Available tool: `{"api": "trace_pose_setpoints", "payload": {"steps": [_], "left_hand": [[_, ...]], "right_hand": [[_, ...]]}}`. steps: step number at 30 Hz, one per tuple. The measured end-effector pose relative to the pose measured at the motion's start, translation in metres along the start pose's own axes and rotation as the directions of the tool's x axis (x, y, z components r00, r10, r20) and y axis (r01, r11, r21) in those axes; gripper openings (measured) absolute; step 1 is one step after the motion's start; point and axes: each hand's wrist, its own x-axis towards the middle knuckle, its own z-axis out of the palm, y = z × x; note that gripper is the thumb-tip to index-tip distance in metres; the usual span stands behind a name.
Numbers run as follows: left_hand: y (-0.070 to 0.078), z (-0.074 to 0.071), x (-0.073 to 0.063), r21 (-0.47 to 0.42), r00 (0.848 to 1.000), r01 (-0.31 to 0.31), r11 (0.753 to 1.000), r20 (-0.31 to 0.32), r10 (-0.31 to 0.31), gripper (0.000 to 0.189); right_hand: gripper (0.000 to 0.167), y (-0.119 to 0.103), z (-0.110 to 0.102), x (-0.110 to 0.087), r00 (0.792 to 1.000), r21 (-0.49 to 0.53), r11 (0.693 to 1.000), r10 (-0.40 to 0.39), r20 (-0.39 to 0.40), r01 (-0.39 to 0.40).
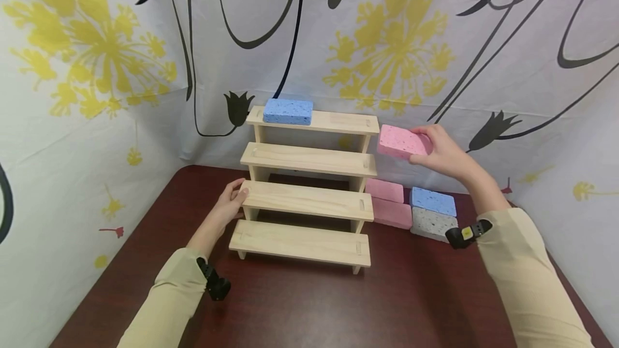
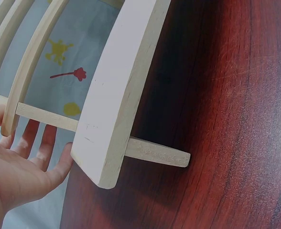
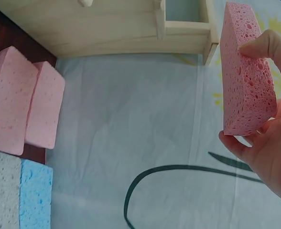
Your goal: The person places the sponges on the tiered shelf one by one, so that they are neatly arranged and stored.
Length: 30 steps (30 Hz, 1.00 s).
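A pale wooden stepped rack (image 1: 300,243) with several tiers stands on the table. My left hand (image 1: 229,204) grips the left end of its second tier from the bottom, thumb over the board; in the left wrist view the fingers (image 2: 46,143) reach behind the side support. Raised just right of the top tier, my right hand (image 1: 444,150) holds a pink sponge (image 1: 397,140) by its right end. The right wrist view shows the thumb on one side of this porous sponge (image 3: 248,90) and fingers under it. A blue sponge (image 1: 288,111) lies on the left part of the top tier.
Two pink sponges (image 1: 393,214) lie on the dark red table (image 1: 300,305), close to the rack's right side. Right of them are another blue sponge (image 1: 433,201) and a grey sponge (image 1: 433,224). Patterned cloth (image 1: 290,69) hangs close behind the rack and along both sides.
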Motion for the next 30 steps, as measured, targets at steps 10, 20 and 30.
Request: {"api": "trace_pose_setpoints", "payload": {"steps": [10, 20, 30], "left_hand": [[0.004, -0.002, 0.002, -0.022, 1.0, 0.008, 1.0, -0.014, -0.008, 0.055], [0.003, -0.002, 0.001, -0.008, 0.999, 0.026, 1.0, -0.026, -0.026, 0.055], [0.001, 0.002, -0.002, -0.031, 0.999, 0.017, 0.999, -0.03, -0.018, 0.053]], "right_hand": [[0.064, -0.017, 0.0, 0.023, 1.0, 0.01, 1.0, 0.017, 0.021, -0.017], [0.063, -0.028, 0.009, 0.054, 1.0, 0.027, 1.0, -0.009, 0.027, 0.008], [0.062, -0.042, 0.021, 0.078, 0.998, 0.057, 0.998, -0.04, 0.053, 0.037]]}}
